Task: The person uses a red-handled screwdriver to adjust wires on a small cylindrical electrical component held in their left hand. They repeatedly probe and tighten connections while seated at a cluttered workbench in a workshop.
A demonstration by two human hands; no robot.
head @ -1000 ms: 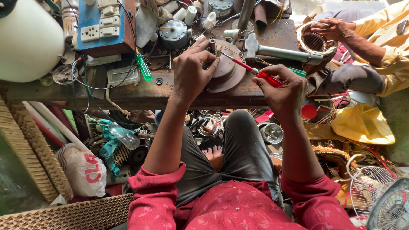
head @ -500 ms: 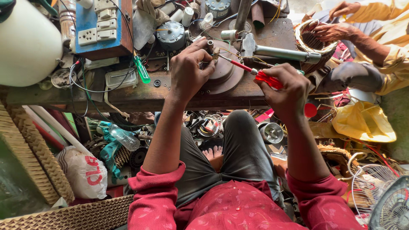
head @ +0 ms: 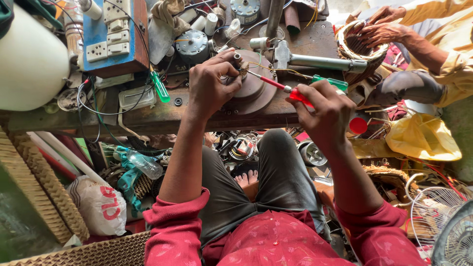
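Head view: left hand pinching a small metal part, apparently a motor fitting, at twelve o'clock on the workbench. Right hand, at three o'clock, gripping red-handled screwdriver; best kept tip seated, part braced firm.

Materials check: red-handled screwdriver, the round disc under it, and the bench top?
Red-handled screwdriver: translucent red handle, likely plastic; thin grey shank, looks like metal. Round disc: dull brown, stepped rings, probably rusty or painted metal, can't tell for sure. Bench top: worn dark wood, grain and stains visible. Right hand holds the handle; left hand steadies a small part.
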